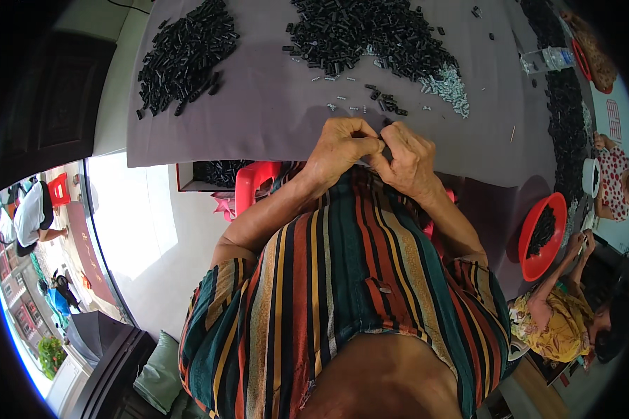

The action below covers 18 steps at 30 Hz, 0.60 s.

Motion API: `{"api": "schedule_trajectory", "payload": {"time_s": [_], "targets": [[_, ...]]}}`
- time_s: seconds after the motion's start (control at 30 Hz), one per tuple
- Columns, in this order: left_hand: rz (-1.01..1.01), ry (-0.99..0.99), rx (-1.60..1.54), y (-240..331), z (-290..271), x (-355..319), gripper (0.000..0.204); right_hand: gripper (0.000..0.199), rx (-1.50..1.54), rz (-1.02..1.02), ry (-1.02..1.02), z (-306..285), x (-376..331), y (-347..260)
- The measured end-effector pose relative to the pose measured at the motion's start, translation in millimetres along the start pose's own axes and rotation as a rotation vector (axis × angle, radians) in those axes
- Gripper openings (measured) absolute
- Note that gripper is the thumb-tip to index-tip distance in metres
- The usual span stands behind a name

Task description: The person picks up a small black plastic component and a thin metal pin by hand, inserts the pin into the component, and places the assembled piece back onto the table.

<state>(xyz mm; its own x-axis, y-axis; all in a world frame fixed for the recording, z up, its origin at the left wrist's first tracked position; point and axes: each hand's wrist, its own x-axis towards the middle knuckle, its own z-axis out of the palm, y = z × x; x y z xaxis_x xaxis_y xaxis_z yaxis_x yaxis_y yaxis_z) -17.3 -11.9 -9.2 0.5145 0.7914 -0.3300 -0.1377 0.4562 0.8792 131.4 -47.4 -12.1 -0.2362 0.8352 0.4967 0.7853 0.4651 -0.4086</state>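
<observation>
Striped shirt sits nearest my camera; beyond it, left hand and right hand meet, fingertips pinching a small dark piece, mostly hidden. Just past the grip I see loose black pieces; farther, silvery screws rightward and a black heap.

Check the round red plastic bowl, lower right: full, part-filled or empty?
Part-filled: small black cylindrical pieces lie in the round red plastic bowl, and its inner wall shows bare around them.
</observation>
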Motion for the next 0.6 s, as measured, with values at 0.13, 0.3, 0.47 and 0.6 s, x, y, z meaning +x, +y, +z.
{"api": "schedule_trajectory", "payload": {"time_s": [0.13, 0.3, 0.47, 0.6], "targets": [[-0.042, -0.020, 0.064, 5, 1, -4, 0.007, 0.025, 0.027, 0.001, 0.016, -2, 1, -1], [-0.040, -0.054, 0.059, 1, -1, -2, 0.008, 0.025, 0.037, 0.008, 0.009, -3, -1, -2], [-0.033, -0.046, 0.082, 4, -1, -2, 0.007, 0.023, 0.090, 0.068, -0.049, -4, -6, -1], [0.119, 0.026, 0.270, -3, -12, -1, 0.004, 0.027, 0.340, 0.263, -0.239, -20, -1, 5]]}}
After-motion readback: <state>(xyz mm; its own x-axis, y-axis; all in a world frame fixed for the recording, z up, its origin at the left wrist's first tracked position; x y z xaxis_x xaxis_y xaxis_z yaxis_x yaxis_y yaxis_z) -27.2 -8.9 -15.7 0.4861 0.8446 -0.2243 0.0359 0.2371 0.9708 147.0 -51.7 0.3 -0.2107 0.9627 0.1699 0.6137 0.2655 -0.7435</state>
